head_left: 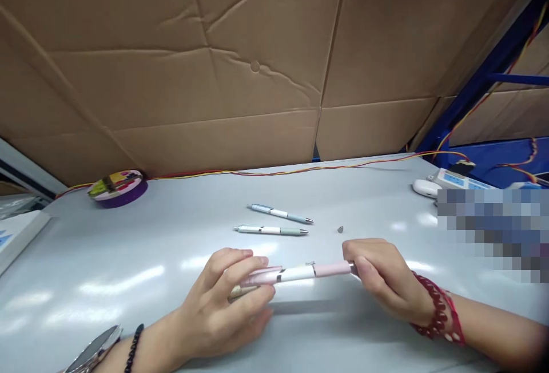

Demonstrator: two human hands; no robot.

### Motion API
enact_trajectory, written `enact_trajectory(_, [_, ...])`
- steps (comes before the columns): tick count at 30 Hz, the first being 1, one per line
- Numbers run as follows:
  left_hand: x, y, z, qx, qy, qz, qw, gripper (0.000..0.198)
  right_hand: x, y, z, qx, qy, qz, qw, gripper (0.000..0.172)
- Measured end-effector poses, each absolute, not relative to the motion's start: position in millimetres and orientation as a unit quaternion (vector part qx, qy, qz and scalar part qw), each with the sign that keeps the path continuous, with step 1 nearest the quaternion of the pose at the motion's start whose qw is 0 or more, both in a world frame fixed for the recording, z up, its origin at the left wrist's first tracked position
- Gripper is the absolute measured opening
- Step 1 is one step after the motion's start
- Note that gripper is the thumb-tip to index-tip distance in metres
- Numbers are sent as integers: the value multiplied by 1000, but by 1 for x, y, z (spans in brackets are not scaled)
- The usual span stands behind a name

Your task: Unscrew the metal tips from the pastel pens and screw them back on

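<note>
Pink pen [300, 273], near, is gripped by my left hand [229, 298] with a yellowish piece [245, 291]; my right hand [384, 276] pinches its tip end, seemingly mid-work. Farther, a blue pen [279, 213] and green pen [271, 230] have tips on; right, a cone [340, 229] lies loose.

pink-and-white pen [300, 273], nearly level between left hand [218, 301] and right hand [388, 278]
</note>
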State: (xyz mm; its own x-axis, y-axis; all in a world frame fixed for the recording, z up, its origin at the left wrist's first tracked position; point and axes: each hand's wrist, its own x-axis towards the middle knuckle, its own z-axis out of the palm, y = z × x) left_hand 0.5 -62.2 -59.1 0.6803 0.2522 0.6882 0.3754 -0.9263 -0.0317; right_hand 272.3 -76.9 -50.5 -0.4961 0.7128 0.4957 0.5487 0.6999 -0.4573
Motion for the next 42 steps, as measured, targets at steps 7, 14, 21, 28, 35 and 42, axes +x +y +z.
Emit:
enact_trajectory(7, [3,-70,-57,-937,-147,-317,26,14,265,-86,-50,-318,-874,183,318,33])
enact_trajectory(14, [4,-71,-60,-942,-169,-289,6,17,263,-80,-52,-352,-862,205,302,35])
enact_trajectory(21, [-3,-68,-63,-947,-184,-261,-33,23,265,-74,-55,-342,-881,206,254,37])
enact_trajectory(28, [4,-68,-58,-945,-216,-240,-52,25,275,-69,-53,-316,-910,189,190,43])
enact_trajectory(35, [2,-70,-59,-931,-254,-258,-51,25,271,-74,-54,-384,-872,212,216,34])
enact_trajectory(42, [1,-67,-64,-916,-273,-283,-77,22,269,-76,-51,-375,-869,227,229,45])
